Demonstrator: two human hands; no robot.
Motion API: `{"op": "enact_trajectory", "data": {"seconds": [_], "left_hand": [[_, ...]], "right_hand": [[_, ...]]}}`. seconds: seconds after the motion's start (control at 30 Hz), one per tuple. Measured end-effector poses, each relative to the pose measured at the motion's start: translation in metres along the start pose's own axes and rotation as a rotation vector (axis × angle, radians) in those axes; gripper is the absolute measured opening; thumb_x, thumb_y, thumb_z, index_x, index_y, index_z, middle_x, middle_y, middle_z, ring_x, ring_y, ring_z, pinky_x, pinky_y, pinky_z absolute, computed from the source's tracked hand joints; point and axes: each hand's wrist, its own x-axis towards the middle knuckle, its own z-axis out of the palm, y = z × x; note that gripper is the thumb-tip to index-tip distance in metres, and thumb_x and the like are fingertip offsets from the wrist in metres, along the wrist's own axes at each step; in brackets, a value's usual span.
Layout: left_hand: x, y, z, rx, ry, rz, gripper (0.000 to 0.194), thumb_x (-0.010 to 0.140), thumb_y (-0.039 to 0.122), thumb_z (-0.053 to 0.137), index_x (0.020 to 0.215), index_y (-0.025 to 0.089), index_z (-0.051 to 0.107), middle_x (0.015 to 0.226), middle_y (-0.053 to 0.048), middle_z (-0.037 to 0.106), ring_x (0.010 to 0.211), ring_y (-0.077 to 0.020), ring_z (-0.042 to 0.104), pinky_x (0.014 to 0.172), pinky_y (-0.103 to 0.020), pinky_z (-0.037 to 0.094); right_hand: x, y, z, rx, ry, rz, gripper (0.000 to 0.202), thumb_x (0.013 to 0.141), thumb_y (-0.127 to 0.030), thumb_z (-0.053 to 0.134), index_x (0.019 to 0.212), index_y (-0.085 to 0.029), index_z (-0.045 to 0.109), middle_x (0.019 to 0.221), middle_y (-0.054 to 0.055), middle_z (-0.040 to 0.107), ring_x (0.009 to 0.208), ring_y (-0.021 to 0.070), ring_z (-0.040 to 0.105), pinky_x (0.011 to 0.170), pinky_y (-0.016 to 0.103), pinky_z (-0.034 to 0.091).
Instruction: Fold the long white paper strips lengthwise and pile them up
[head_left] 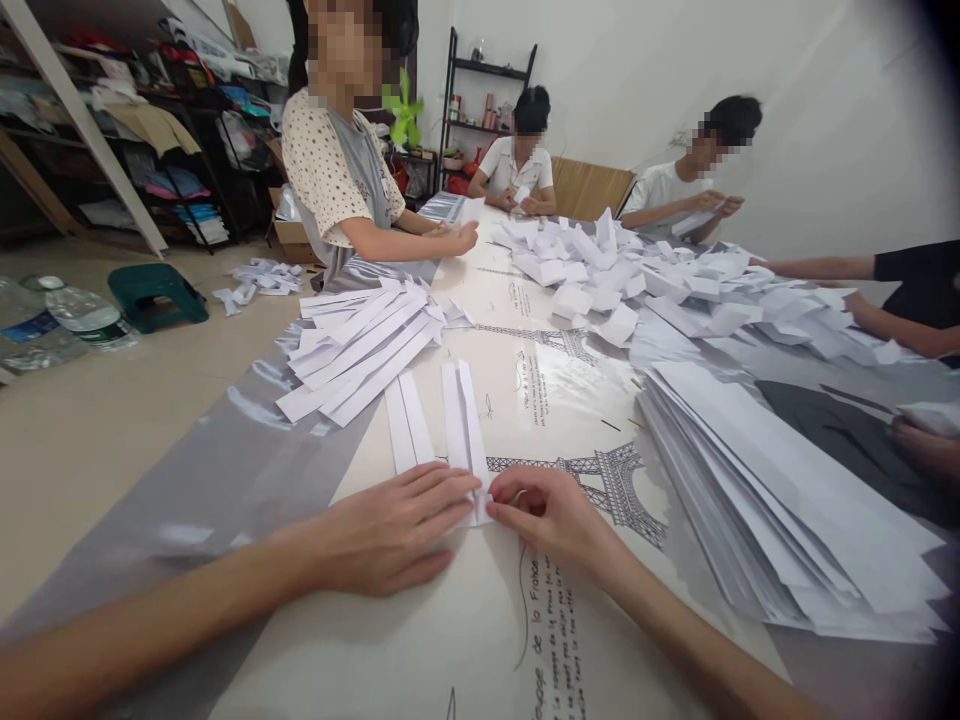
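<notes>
Left of the paper stack (787, 510) on the desk (352, 640), a folded strip (455, 420) lies under the left hand's (386, 540) flat, straight fingers; the right hand's (555, 520) pinch its edge. Light, likely easily creased, it suits edge holds.

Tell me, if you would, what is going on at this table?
The left hand rests across the lower part of a folded paper strip, and the right hand is at its right edge. Beyond, to the left, lies a pile of similar strips; a stack of paper is on the right. Farther up, a co-worker holds white paper.
</notes>
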Motion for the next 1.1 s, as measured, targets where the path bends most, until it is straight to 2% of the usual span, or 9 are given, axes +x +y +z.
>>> {"op": "enact_trajectory", "data": {"seconds": [0.1, 0.17, 0.27, 0.37, 0.53, 0.77, 0.93, 1.1], "left_hand": [[0.003, -0.012, -0.001, -0.036, -0.106, -0.045, 0.064, 0.104, 0.040, 0.051, 0.157, 0.008, 0.032, 0.161, -0.019, 0.039, 0.150, -0.0285, 0.037, 0.123, -0.045, 0.033], [0.003, -0.017, 0.001, -0.040, -0.135, -0.061, 0.068, 0.105, 0.043, 0.049, 0.161, 0.011, 0.026, 0.163, -0.016, 0.037, 0.152, -0.0266, 0.033, 0.125, -0.043, 0.030], [0.002, -0.019, 0.008, -0.058, -0.097, -0.086, 0.059, 0.108, 0.041, 0.045, 0.158, 0.011, 0.034, 0.160, -0.015, 0.041, 0.151, -0.0252, 0.035, 0.125, -0.043, 0.031], [0.004, -0.016, 0.015, -0.123, 0.013, -0.166, 0.042, 0.110, 0.033, 0.041, 0.148, 0.016, 0.050, 0.152, -0.010, 0.053, 0.145, -0.0205, 0.045, 0.122, -0.043, 0.038], [0.011, -0.007, 0.023, -0.231, 0.113, -0.313, 0.037, 0.101, 0.043, 0.062, 0.127, 0.017, 0.065, 0.141, -0.010, 0.064, 0.134, -0.0238, 0.058, 0.116, -0.049, 0.046], [0.012, -0.003, 0.026, -0.286, 0.156, -0.400, 0.041, 0.095, 0.040, 0.070, 0.130, 0.018, 0.064, 0.138, -0.010, 0.066, 0.133, -0.0257, 0.059, 0.112, -0.052, 0.050], [0.013, -0.001, 0.026, -0.302, 0.143, -0.424, 0.041, 0.098, 0.040, 0.067, 0.133, 0.019, 0.062, 0.136, -0.008, 0.067, 0.133, -0.0247, 0.059, 0.116, -0.053, 0.046], [0.016, 0.003, 0.025, -0.228, 0.135, -0.411, 0.037, 0.103, 0.036, 0.058, 0.135, 0.018, 0.060, 0.138, -0.008, 0.067, 0.134, -0.0235, 0.058, 0.116, -0.051, 0.046]], "right_hand": [[-0.001, -0.003, -0.001, 0.009, -0.016, 0.003, 0.014, 0.090, -0.036, 0.067, 0.085, -0.023, 0.066, 0.078, -0.001, 0.068, 0.051, 0.0097, 0.051, 0.045, 0.025, 0.041], [-0.002, -0.004, -0.001, 0.004, -0.024, 0.000, 0.014, 0.090, -0.036, 0.067, 0.086, -0.023, 0.065, 0.079, -0.001, 0.067, 0.051, 0.0101, 0.051, 0.045, 0.025, 0.041], [-0.003, -0.002, 0.000, -0.043, 0.001, -0.022, 0.014, 0.090, -0.036, 0.066, 0.086, -0.022, 0.065, 0.076, -0.001, 0.065, 0.055, 0.0115, 0.051, 0.049, 0.026, 0.041], [-0.003, 0.001, 0.002, -0.100, 0.035, -0.021, 0.010, 0.091, -0.033, 0.064, 0.088, -0.023, 0.065, 0.074, -0.001, 0.063, 0.058, 0.0129, 0.051, 0.053, 0.027, 0.041], [-0.005, 0.000, 0.006, -0.156, 0.063, -0.008, 0.006, 0.092, -0.028, 0.060, 0.088, -0.024, 0.062, 0.071, -0.003, 0.060, 0.058, 0.0134, 0.050, 0.055, 0.028, 0.039], [-0.005, -0.006, 0.011, -0.304, 0.148, -0.033, 0.009, 0.089, -0.018, 0.056, 0.085, -0.023, 0.061, 0.075, -0.002, 0.064, 0.057, 0.0131, 0.053, 0.057, 0.029, 0.041], [-0.006, -0.008, 0.007, -0.302, 0.107, -0.040, 0.017, 0.093, -0.028, 0.059, 0.078, -0.022, 0.061, 0.067, -0.002, 0.063, 0.060, 0.0148, 0.055, 0.057, 0.029, 0.040], [-0.009, -0.009, 0.008, -0.372, 0.075, -0.006, 0.024, 0.096, -0.026, 0.056, 0.072, -0.021, 0.057, 0.067, -0.002, 0.063, 0.062, 0.0148, 0.053, 0.058, 0.028, 0.036]]}}
